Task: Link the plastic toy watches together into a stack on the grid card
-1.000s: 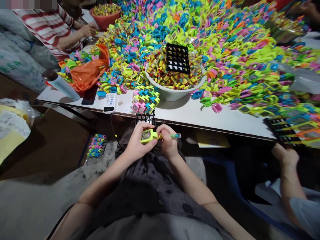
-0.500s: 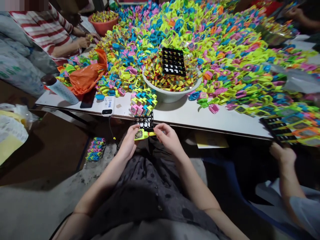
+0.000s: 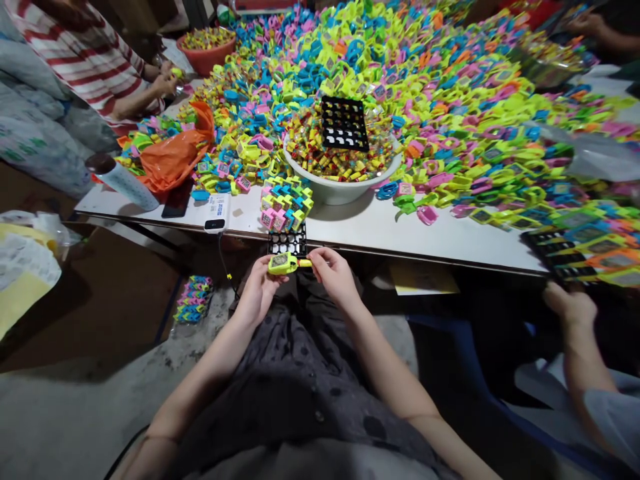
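Note:
My left hand [image 3: 259, 291] grips a yellow-green toy watch [image 3: 283, 263] with a square patterned face. On its right, my right hand [image 3: 333, 272] pinches a small wrapped candy [image 3: 305, 263], yellow with a red band, whose left end meets the watch's open end. Whether the candy is inside the watch I cannot tell. Just beyond my hands, a black grid tray [image 3: 287, 241] juts over the table's front edge. Rows of pink, blue, yellow and green toy watches [image 3: 286, 202] stand on its far part.
A white basin [image 3: 340, 192] of wrapped candies carries another black tray [image 3: 344, 124]. Heaped toy watches [image 3: 435, 100] cover the white table [image 3: 370, 230]. A speckled bottle [image 3: 123, 181] and an orange bag [image 3: 173, 157] lie left. Co-workers' hands [image 3: 573, 308] are at right and far left.
The toy watch has turned slightly in my left hand, and its face now tilts more upward. My right hand stays pinched on the candy. The far-left co-worker's hands have lifted with a yellow item.

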A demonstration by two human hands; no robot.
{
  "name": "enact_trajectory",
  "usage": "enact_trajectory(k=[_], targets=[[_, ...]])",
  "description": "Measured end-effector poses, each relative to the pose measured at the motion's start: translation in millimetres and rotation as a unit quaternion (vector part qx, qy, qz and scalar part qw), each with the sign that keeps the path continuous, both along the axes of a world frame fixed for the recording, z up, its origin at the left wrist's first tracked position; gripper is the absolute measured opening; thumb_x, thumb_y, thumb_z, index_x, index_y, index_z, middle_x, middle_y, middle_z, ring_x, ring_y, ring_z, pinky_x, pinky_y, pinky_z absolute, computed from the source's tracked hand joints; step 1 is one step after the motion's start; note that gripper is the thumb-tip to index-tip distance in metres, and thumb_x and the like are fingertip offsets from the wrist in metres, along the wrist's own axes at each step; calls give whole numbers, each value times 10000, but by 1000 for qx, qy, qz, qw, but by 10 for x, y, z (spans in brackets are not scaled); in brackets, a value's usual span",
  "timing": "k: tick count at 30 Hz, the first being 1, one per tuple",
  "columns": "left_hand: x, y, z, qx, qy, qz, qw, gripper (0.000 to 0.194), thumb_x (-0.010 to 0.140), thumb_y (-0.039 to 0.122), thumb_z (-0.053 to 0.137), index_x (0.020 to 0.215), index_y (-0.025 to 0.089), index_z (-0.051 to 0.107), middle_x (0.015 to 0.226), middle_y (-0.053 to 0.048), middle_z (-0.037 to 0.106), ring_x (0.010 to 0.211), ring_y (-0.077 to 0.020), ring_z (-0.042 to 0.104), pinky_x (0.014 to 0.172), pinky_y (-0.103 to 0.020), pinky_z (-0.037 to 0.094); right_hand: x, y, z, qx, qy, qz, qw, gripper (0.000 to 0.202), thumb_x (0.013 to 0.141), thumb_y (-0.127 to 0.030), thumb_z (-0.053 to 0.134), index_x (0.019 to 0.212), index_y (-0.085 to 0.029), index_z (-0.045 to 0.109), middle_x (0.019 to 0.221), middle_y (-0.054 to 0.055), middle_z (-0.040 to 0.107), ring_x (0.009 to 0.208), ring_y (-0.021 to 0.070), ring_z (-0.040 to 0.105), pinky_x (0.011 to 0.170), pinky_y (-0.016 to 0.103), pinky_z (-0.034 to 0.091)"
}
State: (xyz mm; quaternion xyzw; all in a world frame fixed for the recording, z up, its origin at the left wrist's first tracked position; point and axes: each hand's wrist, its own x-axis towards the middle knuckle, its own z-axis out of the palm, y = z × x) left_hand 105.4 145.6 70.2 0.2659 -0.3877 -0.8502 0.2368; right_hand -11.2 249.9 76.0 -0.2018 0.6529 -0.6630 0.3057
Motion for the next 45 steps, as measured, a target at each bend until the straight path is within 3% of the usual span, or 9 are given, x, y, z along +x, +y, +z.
enact_trajectory(k=[4,9,16,24,29,34,41,45], targets=[[-5,50,35,-42,-19,-7,999,376,647,214,601,995,163,469,999,-42,536,862,-121,533,737,-228,456,-11,12,-11,-12,7,-6,1000,317,753,-455,522,780,-140,534,513,-43,419,404,28,327,397,162,248],[-61,72,65,-53,-76,16,996,347,604,205,661,902,147,494,927,-22,555,779,-93,530,688,-202,463,-2,25,4,-1,33,-1,999,318,746,-458,526,768,-141,549,545,-24,446,462,42,367,430,164,282],[-94,25,-17,-81,-119,37,989,374,486,183,716,816,100,561,832,-40,595,698,-109,544,606,-201,461,2,26,22,18,66,3,998,303,750,-437,518,796,-144,581,576,-4,469,551,72,417,480,174,316],[-110,38,-28,-36,-130,11,991,382,506,188,715,856,106,588,824,-27,600,585,-55,504,588,-179,428,11,-4,38,23,86,-12,996,271,761,-398,506,776,-140,588,673,9,530,609,75,442,542,178,336],[-79,73,-68,-36,-112,-16,993,343,575,268,726,865,121,614,831,-22,598,641,-53,509,639,-162,414,-32,3,22,34,66,-49,996,338,747,-446,508,778,-125,609,571,0,498,530,70,403,491,180,304],[-38,89,-136,-125,-96,-61,986,336,570,247,744,867,127,644,927,-50,611,806,-106,546,757,-189,412,-105,26,-20,30,30,-64,997,405,749,-495,495,816,-112,611,462,-31,415,418,45,316,421,177,241],[-88,127,-184,-242,-105,33,964,260,657,313,679,838,129,655,880,-46,621,807,-127,551,766,-215,413,-84,-4,-80,26,15,-52,998,452,749,-526,482,812,-95,603,433,-33,410,394,42,325,415,174,249],[-105,150,-207,-254,-107,51,960,262,694,337,649,849,126,646,754,-18,598,656,-86,505,640,-174,394,-71,-11,-98,25,7,-35,999,440,760,-524,472,801,-105,600,422,-40,401,384,40,317,416,172,249]])
